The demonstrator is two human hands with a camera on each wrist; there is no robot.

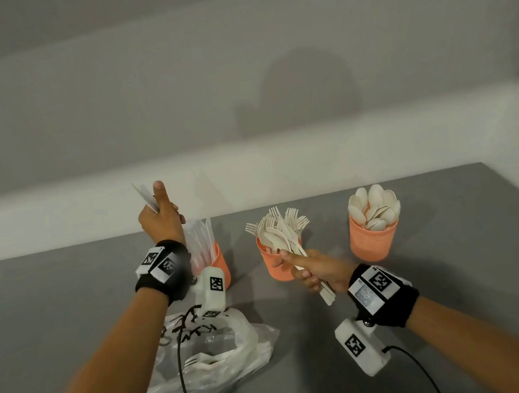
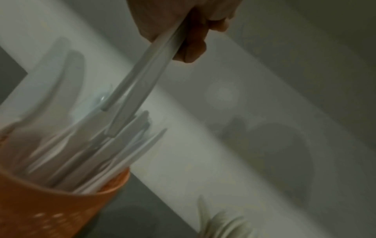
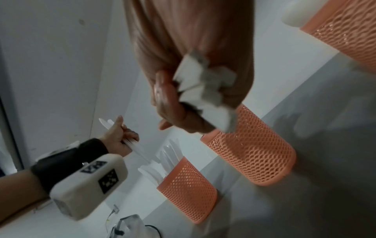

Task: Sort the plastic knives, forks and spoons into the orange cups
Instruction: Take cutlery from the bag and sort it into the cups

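Note:
Three orange mesh cups stand in a row on the grey table. The left cup [image 1: 221, 264] holds white knives [image 2: 97, 154], the middle cup [image 1: 277, 266] forks [image 1: 280, 226], the right cup [image 1: 373, 240] spoons [image 1: 375, 207]. My left hand [image 1: 161, 222] is raised above the left cup and grips two or three knives [image 2: 140, 83], their handle ends pointing down at the cup. My right hand [image 1: 314, 271] grips a bundle of forks [image 3: 205, 90] just in front of the middle cup, tines leaning over its rim.
A crumpled clear plastic bag [image 1: 219, 353] with a fork or two inside lies on the table near my left forearm. A white wall ledge [image 1: 280, 167] runs behind the cups. A black cable [image 1: 182, 371] crosses the bag.

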